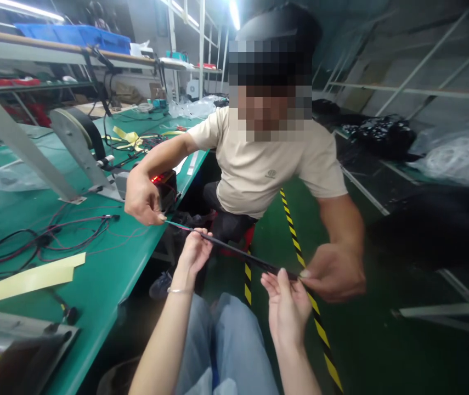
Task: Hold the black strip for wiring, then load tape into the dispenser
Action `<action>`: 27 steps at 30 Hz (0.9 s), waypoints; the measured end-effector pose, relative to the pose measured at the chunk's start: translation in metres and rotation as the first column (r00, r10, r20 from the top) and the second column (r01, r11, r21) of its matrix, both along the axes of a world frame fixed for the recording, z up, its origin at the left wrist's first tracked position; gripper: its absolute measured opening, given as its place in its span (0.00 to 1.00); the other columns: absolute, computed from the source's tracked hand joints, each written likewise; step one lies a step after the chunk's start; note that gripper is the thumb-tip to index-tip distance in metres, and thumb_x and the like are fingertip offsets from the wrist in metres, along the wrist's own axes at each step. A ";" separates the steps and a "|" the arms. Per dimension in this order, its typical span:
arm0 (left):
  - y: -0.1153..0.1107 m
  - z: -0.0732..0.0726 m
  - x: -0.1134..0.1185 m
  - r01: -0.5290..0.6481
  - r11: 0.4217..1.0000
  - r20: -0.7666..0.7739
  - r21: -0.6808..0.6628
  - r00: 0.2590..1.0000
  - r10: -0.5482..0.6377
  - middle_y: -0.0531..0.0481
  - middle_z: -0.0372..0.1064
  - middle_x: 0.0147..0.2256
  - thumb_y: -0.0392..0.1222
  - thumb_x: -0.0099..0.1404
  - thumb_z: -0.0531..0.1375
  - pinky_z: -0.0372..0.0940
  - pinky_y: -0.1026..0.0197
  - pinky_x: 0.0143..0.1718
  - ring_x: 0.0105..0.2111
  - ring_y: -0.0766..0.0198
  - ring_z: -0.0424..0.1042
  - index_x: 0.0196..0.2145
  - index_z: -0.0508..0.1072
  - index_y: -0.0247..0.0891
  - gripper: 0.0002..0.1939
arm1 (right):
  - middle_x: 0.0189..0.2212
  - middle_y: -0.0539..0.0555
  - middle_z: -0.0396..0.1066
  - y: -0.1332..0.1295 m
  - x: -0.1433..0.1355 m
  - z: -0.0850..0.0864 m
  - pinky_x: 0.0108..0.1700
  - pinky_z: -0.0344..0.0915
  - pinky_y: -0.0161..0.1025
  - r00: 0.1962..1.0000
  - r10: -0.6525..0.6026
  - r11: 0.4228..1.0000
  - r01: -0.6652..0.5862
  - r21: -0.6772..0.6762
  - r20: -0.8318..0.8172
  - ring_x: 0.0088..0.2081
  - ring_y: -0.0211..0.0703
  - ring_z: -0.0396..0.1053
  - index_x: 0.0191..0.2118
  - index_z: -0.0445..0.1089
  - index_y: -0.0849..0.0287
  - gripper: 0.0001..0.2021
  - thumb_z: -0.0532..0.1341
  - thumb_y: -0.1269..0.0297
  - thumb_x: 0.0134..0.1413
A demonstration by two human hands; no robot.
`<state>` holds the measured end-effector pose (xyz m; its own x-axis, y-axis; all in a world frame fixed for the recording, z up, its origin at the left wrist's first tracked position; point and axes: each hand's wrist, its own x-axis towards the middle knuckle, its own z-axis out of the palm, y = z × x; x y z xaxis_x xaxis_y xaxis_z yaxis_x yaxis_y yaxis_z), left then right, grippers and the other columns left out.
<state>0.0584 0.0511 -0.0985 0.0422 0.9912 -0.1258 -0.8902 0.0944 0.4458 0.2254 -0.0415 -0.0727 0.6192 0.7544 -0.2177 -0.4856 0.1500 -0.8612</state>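
A thin black cable (234,250) is stretched in the air above my lap, with coloured wires showing at its left end. My left hand (195,251) is closed around it near that end, fingers pinched together. Toward the other end, my right hand (287,302) grips the cable between thumb and fingers. A co-worker sitting opposite holds both ends: one hand (143,200) pinches the coloured wires at the left, the other hand (333,273) pinches the right end just beyond my right hand.
The green workbench (135,263) runs along the left. On it lie dark cables (37,238), a yellow paper strip (32,280), a tape reel on a stand (75,137) and a box with red lit digits (166,186). Plastic bags (456,148) lie at the right.
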 end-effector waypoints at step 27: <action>-0.046 0.042 -0.021 -0.376 0.878 -0.294 -0.296 0.910 0.291 0.51 0.71 0.23 0.31 0.60 0.58 0.69 0.69 0.28 0.22 0.71 0.71 0.28 0.72 0.32 0.05 | 0.16 0.50 0.70 -0.003 -0.007 -0.002 0.21 0.67 0.27 0.995 0.049 0.994 -0.058 -0.096 -0.092 0.18 0.33 0.67 0.27 0.71 0.66 0.21 0.74 0.59 0.24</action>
